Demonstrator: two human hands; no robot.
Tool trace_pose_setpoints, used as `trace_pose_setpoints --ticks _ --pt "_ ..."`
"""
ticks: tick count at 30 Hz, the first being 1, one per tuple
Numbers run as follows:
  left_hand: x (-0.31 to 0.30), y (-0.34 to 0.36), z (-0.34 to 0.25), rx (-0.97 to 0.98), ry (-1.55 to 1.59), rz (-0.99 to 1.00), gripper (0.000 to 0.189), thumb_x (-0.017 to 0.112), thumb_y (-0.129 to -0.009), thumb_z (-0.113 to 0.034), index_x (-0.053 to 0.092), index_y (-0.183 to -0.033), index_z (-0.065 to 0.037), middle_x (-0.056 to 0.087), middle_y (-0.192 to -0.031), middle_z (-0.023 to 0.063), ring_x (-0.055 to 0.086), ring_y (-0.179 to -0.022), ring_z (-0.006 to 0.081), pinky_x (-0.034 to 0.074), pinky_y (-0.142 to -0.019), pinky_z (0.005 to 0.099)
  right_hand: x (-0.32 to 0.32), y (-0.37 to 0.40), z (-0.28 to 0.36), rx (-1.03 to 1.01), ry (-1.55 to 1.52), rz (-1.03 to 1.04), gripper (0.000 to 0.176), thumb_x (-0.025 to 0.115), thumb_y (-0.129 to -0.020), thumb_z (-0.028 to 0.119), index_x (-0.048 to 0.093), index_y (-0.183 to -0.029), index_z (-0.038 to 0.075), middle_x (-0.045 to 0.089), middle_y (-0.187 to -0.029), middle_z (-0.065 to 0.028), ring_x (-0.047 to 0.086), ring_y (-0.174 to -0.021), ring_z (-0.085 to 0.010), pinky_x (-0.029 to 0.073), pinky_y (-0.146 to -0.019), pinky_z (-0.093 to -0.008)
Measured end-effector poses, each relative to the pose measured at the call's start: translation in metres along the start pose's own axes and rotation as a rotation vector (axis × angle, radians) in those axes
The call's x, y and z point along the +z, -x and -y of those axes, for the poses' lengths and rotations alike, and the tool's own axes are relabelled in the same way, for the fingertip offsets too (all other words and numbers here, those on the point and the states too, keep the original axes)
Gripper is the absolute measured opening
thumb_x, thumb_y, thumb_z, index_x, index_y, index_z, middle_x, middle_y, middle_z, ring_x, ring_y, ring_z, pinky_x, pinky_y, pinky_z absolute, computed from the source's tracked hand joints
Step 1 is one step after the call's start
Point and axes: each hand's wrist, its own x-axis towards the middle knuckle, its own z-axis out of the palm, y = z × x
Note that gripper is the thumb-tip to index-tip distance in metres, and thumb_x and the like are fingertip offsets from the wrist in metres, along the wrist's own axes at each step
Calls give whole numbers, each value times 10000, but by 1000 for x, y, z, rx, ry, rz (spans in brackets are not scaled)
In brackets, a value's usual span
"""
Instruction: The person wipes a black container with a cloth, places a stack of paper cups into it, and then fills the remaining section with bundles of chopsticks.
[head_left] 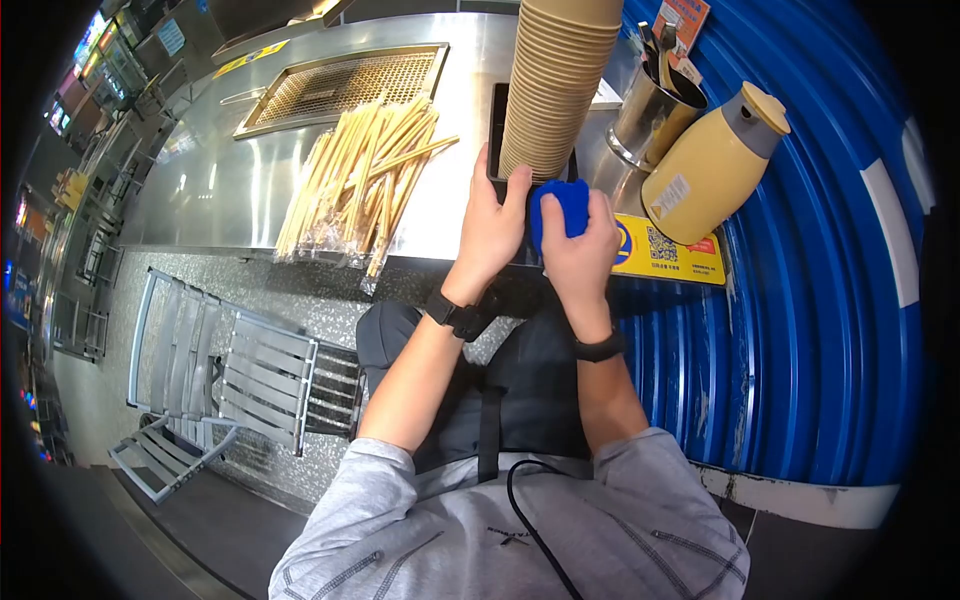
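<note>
Blue cloth (562, 208), bunched in the closed right hand (585, 250), sits at the front edge of the black tray (497, 120) beneath the paper cup stack (555, 80). It looks soft, light and squashable, best gripped across its bulk. Left hand (492, 228) lies open against the tray beside it. Fingers hide the cloth's lower part, and the tray's inside is hard to make out.

Left hand (492, 225) flat, right grip (580, 245) curled.
</note>
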Motion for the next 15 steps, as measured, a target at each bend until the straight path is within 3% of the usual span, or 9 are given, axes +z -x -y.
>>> trace_pose_setpoints --ticks 3,4,7,12,15 --pt "-1 -2 4 -7 -78 -24 779 552 -974 -431 266 -1463 104 438 -1397 313 447 -1314 390 358 -1088 402 9 12 -13 92 67 88 279 710 -834 241 614 -870 -19 636 -795 -199 635 -730 -371 490 -653 -404" --pt "-2 -1 4 -6 -87 -23 783 551 -975 -433 262 -1464 105 430 -1403 316 437 -1321 393 352 -1093 404 11 18 -18 134 184 189 312 703 -824 272 627 -895 -22 647 -853 -220 641 -811 -400 497 -687 -432" --pt "-3 1 4 -5 -92 -11 794 548 -976 -445 254 -1469 103 412 -1418 319 415 -1340 394 335 -1106 405 8 26 -23 129 285 334 340 696 -821 285 630 -913 -36 650 -888 -235 635 -862 -416 500 -712 -449" --pt "-2 1 0 -22 -70 -3 805 539 -980 -457 238 -1479 98 362 -1464 318 349 -1393 387 288 -1141 398 -5 11 5 -11 -9 18 217 655 -898 183 603 -902 -28 613 -836 -190 603 -770 -363 471 -709 -420" --pt "-3 4 0 -42 -39 -5 807 539 -982 -452 223 -1488 93 329 -1494 315 306 -1425 373 262 -1158 390 3 4 7 -47 7 -15 240 656 -898 198 571 -902 -26 575 -857 -198 582 -793 -383 457 -699 -443"
